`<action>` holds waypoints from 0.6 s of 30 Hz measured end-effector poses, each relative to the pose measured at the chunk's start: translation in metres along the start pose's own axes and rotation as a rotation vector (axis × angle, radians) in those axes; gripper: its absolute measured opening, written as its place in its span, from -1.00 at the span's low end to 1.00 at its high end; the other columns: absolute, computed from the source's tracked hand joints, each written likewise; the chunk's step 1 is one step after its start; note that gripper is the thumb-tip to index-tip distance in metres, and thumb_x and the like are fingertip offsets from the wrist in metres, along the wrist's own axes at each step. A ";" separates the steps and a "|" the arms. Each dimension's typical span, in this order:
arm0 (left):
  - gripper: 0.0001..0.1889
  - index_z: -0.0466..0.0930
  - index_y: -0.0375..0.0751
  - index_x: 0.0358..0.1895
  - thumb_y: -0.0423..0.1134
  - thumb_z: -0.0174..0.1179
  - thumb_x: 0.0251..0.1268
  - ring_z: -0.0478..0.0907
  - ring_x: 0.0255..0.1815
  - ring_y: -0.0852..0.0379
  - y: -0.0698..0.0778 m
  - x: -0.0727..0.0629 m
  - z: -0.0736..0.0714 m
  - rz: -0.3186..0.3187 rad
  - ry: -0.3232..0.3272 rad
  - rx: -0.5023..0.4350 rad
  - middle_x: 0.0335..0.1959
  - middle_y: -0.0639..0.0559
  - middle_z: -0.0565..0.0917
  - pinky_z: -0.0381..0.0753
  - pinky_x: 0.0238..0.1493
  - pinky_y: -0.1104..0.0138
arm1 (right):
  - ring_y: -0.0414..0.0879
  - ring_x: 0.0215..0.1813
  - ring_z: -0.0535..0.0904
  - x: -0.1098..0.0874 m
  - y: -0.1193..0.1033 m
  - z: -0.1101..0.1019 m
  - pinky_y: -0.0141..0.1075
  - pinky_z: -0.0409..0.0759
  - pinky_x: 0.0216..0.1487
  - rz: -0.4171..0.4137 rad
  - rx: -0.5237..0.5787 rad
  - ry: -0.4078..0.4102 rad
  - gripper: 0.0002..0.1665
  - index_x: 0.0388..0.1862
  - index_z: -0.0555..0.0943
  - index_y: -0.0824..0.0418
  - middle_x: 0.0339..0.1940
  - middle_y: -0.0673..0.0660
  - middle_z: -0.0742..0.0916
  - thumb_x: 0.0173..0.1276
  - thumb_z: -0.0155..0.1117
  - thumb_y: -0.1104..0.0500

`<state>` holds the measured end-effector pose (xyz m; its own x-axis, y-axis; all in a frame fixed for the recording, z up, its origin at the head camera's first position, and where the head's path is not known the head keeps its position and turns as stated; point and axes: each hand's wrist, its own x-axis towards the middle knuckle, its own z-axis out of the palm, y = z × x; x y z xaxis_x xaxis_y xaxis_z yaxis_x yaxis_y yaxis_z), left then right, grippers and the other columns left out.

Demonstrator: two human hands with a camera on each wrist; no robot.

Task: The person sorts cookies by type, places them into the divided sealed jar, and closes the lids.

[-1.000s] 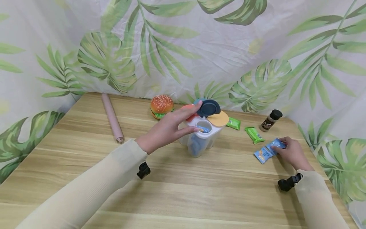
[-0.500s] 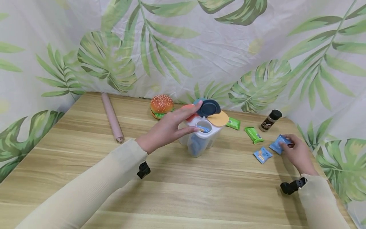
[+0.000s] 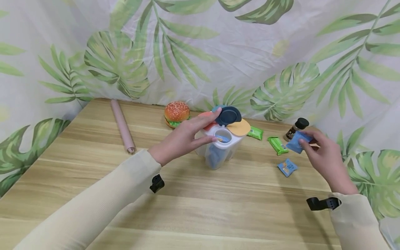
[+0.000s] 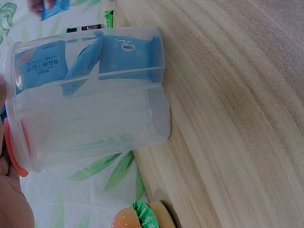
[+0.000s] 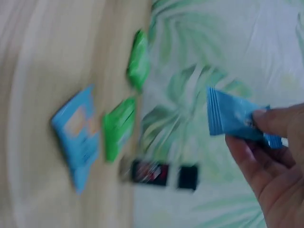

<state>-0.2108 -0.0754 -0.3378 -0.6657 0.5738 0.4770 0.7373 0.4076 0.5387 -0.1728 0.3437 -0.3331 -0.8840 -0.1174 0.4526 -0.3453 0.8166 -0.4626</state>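
Observation:
In the head view my left hand [image 3: 187, 137] reaches over a clear storage container [image 3: 214, 158] with coloured lids. Its straight fingers touch the raised dark blue lid [image 3: 229, 116], and its thumb rests at the rim of the uncovered opening. Several blue snack packets [image 4: 43, 65] stand inside that compartment in the left wrist view. My right hand [image 3: 326, 158] pinches another blue packet [image 5: 232, 114] between thumb and fingers, raised off the table. One more blue packet [image 3: 287, 167] lies on the table below it.
Two green packets [image 3: 277, 145] [image 3: 256, 132] lie right of the container. Behind the held packet stands a black-capped seasoning bottle [image 3: 297, 126]. A toy hamburger [image 3: 176, 113] sits left at the back, and a pink roll [image 3: 123, 126] lies farther left. A leaf-patterned cloth [image 3: 193, 52] hangs behind the table.
My right hand has picked up one of the two blue packets and lifted it off the table, separating it from the other. The left hand has stayed at the container.

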 end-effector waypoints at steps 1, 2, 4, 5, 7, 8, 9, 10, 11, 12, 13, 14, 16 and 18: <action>-0.12 0.12 -0.07 0.69 -0.16 0.40 0.40 0.29 0.67 -0.05 0.000 0.000 0.000 0.002 -0.001 0.004 0.66 -0.01 0.32 0.36 0.63 0.12 | -0.75 -0.09 0.41 0.002 -0.008 0.001 -0.90 0.39 -0.10 -0.039 0.014 0.005 -0.66 0.24 0.64 0.37 0.00 0.39 0.73 0.54 0.28 0.32; -0.12 0.12 -0.08 0.69 -0.16 0.40 0.40 0.30 0.67 -0.06 0.000 0.000 0.000 0.004 -0.001 0.009 0.65 -0.02 0.33 0.37 0.63 0.12 | -0.73 -0.08 0.43 0.004 -0.015 0.003 -0.89 0.41 -0.08 -0.081 0.029 0.005 -0.66 0.22 0.65 0.36 0.00 0.37 0.73 0.51 0.29 0.36; -0.12 0.13 -0.10 0.68 -0.16 0.41 0.39 0.31 0.66 -0.07 -0.001 0.001 0.001 0.010 0.002 0.019 0.65 -0.04 0.34 0.37 0.63 0.11 | -0.68 -0.08 0.48 0.008 -0.029 0.006 -0.85 0.45 -0.05 -0.163 0.063 0.010 -0.66 0.18 0.68 0.36 -0.06 0.32 0.76 0.45 0.33 0.44; -0.12 0.13 -0.10 0.68 -0.16 0.41 0.39 0.32 0.65 -0.08 0.000 0.001 0.001 0.011 0.004 0.022 0.65 -0.04 0.34 0.38 0.63 0.10 | -0.67 -0.09 0.51 0.011 -0.036 0.007 -0.84 0.47 -0.04 -0.198 0.078 0.016 -0.65 0.16 0.69 0.36 -0.08 0.30 0.77 0.41 0.34 0.47; -0.12 0.14 -0.11 0.68 -0.15 0.41 0.39 0.32 0.65 -0.08 0.000 0.001 0.000 0.012 0.006 0.027 0.64 -0.04 0.35 0.38 0.62 0.10 | -0.64 -0.10 0.55 0.015 -0.049 0.011 -0.81 0.50 -0.02 -0.249 0.101 0.024 -0.63 0.14 0.71 0.33 -0.13 0.24 0.79 0.37 0.36 0.51; -0.12 0.14 -0.10 0.68 -0.15 0.41 0.39 0.32 0.65 -0.08 0.000 0.001 0.000 0.012 0.007 0.029 0.64 -0.04 0.35 0.38 0.62 0.09 | -0.61 -0.12 0.58 0.017 -0.055 0.012 -0.79 0.52 -0.01 -0.270 0.124 0.026 -0.62 0.13 0.71 0.33 -0.14 0.23 0.80 0.36 0.36 0.53; -0.12 0.14 -0.10 0.68 -0.14 0.41 0.40 0.32 0.65 -0.08 0.000 0.001 0.000 0.011 0.006 0.032 0.64 -0.04 0.35 0.38 0.62 0.09 | -0.60 -0.12 0.59 0.019 -0.061 0.014 -0.77 0.54 -0.01 -0.288 0.146 0.027 -0.61 0.12 0.71 0.33 -0.14 0.23 0.81 0.35 0.36 0.54; -0.12 0.14 -0.09 0.68 -0.14 0.41 0.40 0.33 0.65 -0.07 0.001 0.001 0.000 0.009 0.006 0.033 0.64 -0.03 0.35 0.39 0.62 0.10 | -0.59 -0.12 0.61 0.021 -0.066 0.016 -0.76 0.56 -0.01 -0.300 0.170 0.028 -0.61 0.12 0.71 0.34 -0.13 0.24 0.81 0.35 0.35 0.55; -0.12 0.14 -0.09 0.68 -0.14 0.41 0.40 0.33 0.65 -0.06 0.001 0.001 -0.001 0.008 0.006 0.035 0.65 -0.02 0.34 0.39 0.62 0.10 | -0.58 -0.10 0.63 0.023 -0.072 0.018 -0.75 0.57 -0.01 -0.308 0.194 0.026 -0.61 0.12 0.71 0.34 -0.12 0.24 0.81 0.35 0.34 0.57; -0.12 0.14 -0.09 0.68 -0.14 0.40 0.40 0.32 0.65 -0.07 0.000 0.001 0.000 0.009 0.006 0.036 0.65 -0.03 0.34 0.39 0.62 0.10 | -0.57 -0.08 0.64 0.024 -0.077 0.021 -0.74 0.58 -0.01 -0.325 0.216 0.024 -0.60 0.11 0.71 0.35 -0.11 0.26 0.80 0.34 0.33 0.58; -0.12 0.13 -0.09 0.68 -0.13 0.40 0.40 0.32 0.65 -0.07 0.000 0.001 0.000 0.010 0.005 0.040 0.65 -0.02 0.33 0.39 0.62 0.10 | -0.55 -0.07 0.65 0.026 -0.081 0.023 -0.72 0.60 -0.01 -0.345 0.243 0.019 -0.60 0.10 0.71 0.37 -0.11 0.27 0.80 0.33 0.32 0.60; -0.12 0.13 -0.09 0.68 -0.13 0.40 0.40 0.32 0.65 -0.07 0.000 0.001 0.001 0.012 0.005 0.041 0.65 -0.03 0.33 0.39 0.61 0.10 | -0.54 -0.06 0.66 0.028 -0.086 0.025 -0.71 0.61 -0.01 -0.366 0.267 0.012 -0.59 0.11 0.71 0.38 -0.10 0.27 0.80 0.32 0.32 0.61; -0.12 0.14 -0.10 0.68 -0.13 0.40 0.40 0.32 0.65 -0.06 0.000 0.001 0.001 0.013 0.004 0.042 0.65 -0.03 0.33 0.40 0.61 0.11 | -0.52 -0.05 0.67 0.031 -0.094 0.030 -0.68 0.63 -0.01 -0.411 0.300 0.006 -0.57 0.11 0.70 0.39 -0.10 0.27 0.81 0.30 0.32 0.63; -0.13 0.14 -0.11 0.68 -0.13 0.40 0.41 0.31 0.66 -0.06 -0.001 0.001 0.001 0.014 0.003 0.042 0.65 -0.03 0.33 0.40 0.61 0.11 | -0.50 -0.04 0.68 0.034 -0.102 0.034 -0.65 0.66 -0.01 -0.456 0.330 -0.004 -0.56 0.11 0.70 0.40 -0.11 0.27 0.81 0.28 0.32 0.64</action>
<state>-0.2116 -0.0747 -0.3385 -0.6559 0.5773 0.4863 0.7505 0.4295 0.5023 -0.1786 0.2372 -0.2969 -0.6228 -0.4197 0.6603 -0.7727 0.4625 -0.4348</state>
